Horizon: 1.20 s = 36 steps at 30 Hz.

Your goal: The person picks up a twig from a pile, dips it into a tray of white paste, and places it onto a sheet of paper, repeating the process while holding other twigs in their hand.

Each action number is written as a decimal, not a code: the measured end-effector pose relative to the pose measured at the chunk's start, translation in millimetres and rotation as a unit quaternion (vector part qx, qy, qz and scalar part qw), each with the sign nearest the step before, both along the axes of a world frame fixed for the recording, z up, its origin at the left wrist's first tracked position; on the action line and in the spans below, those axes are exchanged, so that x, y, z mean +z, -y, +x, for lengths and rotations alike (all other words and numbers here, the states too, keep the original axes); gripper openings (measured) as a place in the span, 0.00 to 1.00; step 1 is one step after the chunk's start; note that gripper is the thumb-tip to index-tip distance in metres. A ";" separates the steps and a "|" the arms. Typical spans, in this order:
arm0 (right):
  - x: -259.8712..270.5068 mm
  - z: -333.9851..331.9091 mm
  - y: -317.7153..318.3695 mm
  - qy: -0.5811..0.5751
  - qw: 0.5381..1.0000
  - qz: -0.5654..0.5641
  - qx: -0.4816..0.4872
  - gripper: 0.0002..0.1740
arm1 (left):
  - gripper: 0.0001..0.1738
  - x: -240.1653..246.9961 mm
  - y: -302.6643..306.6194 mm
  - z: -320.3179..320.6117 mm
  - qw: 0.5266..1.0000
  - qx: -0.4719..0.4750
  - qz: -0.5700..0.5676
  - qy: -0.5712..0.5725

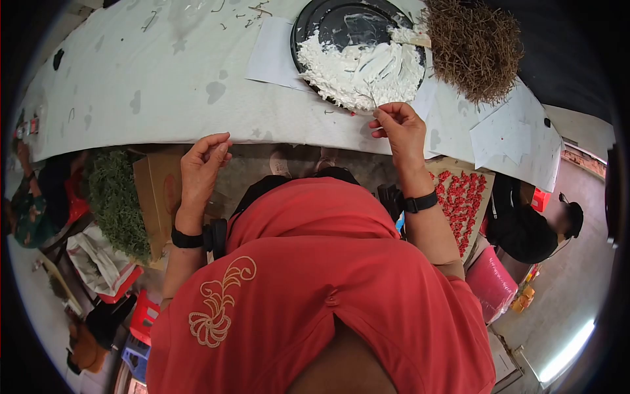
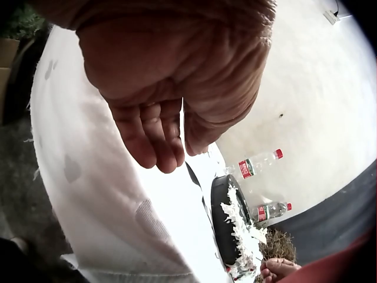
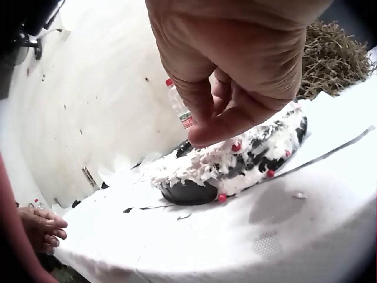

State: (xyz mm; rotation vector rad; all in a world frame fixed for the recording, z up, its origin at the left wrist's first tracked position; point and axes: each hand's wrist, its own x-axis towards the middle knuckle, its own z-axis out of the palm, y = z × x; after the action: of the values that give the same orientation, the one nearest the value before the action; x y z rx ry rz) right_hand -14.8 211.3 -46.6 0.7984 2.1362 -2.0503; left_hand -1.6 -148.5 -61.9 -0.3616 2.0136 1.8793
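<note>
A black round tray point(image 1: 308, 20) heaped with white paste point(image 1: 354, 69) stands on the white-covered table point(image 1: 144, 85). My right hand point(image 1: 397, 128) is at the tray's near rim and pinches a thin stick point(image 1: 369, 98) that reaches into the paste. In the right wrist view a red bead point(image 3: 236, 145) shows just under the fingertips point(image 3: 206, 132), and more red beads point(image 3: 270, 173) lie on the tray's rim point(image 3: 188, 193). My left hand point(image 1: 207, 157) hovers at the table's near edge with its fingers point(image 2: 156, 144) curled. I see nothing plainly held in it.
A heap of brown twigs point(image 1: 476, 43) lies right of the tray, with paper sheets point(image 1: 272, 56) under it. Below the table are a board of red pieces point(image 1: 459, 194), a cardboard box point(image 1: 154, 197), green stuff point(image 1: 118, 200) and a seated person point(image 1: 531, 226). Two bottles point(image 2: 259, 163) lie on the floor.
</note>
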 end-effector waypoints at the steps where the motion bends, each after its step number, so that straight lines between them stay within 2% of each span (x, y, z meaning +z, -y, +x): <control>1: -1.6 0.1 -1.3 0.000 1.000 0.000 0.000 0.05 | 0.15 -0.3 -0.1 0.6 1.000 -0.005 -0.001 0.002; 5: -8.3 3.0 -3.8 -0.060 0.998 -0.038 -0.003 0.04 | 0.15 -0.1 -0.8 3.1 1.000 -0.005 -0.004 0.001; 8: 2.3 3.8 1.4 -0.153 0.988 -0.003 -0.019 0.04 | 0.14 -2.5 1.8 4.5 1.000 -0.001 -0.006 -0.003; 9: 2.3 3.6 0.0 -0.153 0.988 -0.002 -0.019 0.04 | 0.14 -3.2 1.7 4.8 1.000 0.000 -0.006 -0.005; 10: 1.9 3.5 -2.4 -0.205 0.972 0.114 0.016 0.05 | 0.14 -3.2 0.5 5.1 1.000 0.001 -0.005 -0.005; 12: 0.9 3.6 -5.8 -0.297 0.890 0.336 0.084 0.07 | 0.14 -1.6 -2.1 5.4 1.000 0.012 0.002 -0.009; 13: 2.1 4.2 -5.8 -0.296 0.890 0.335 0.084 0.07 | 0.14 -1.4 -2.3 5.6 1.000 0.018 0.004 -0.011; 14: 5.1 5.5 -5.5 -0.292 0.850 0.416 0.139 0.09 | 0.14 -1.9 -1.8 5.8 1.000 0.018 0.004 -0.010; 16: 10.7 8.2 -5.3 -0.274 0.742 0.563 0.241 0.12 | 0.14 -4.0 -1.2 5.9 1.000 0.015 0.001 -0.017; 24: 14.8 8.8 0.0 -0.230 0.706 0.604 0.290 0.13 | 0.15 -6.8 0.4 5.5 1.000 0.005 -0.004 -0.027; 29: 14.3 6.9 -0.2 -0.233 0.700 0.602 0.305 0.16 | 0.15 -2.7 -4.9 3.2 1.000 0.015 -0.007 -0.018; 32: 20.5 3.1 -1.6 -0.270 0.737 0.567 0.250 0.14 | 0.15 -2.9 -5.3 2.7 1.000 0.015 -0.009 -0.019; 33: 22.5 1.3 -1.5 -0.270 0.737 0.566 0.251 0.14 | 0.15 -3.0 -5.0 2.8 1.000 0.015 -0.010 -0.019; 36: 28.6 -3.4 -3.5 -0.312 0.822 0.466 0.102 0.09 | 0.14 -5.4 -0.5 2.2 0.999 0.011 -0.016 -0.026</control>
State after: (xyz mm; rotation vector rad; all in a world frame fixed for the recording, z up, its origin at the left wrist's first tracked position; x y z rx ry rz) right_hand -18.1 214.8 -18.1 -0.1789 3.4397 -1.1280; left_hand 0.6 -148.0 -67.3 -0.3470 2.0827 1.8902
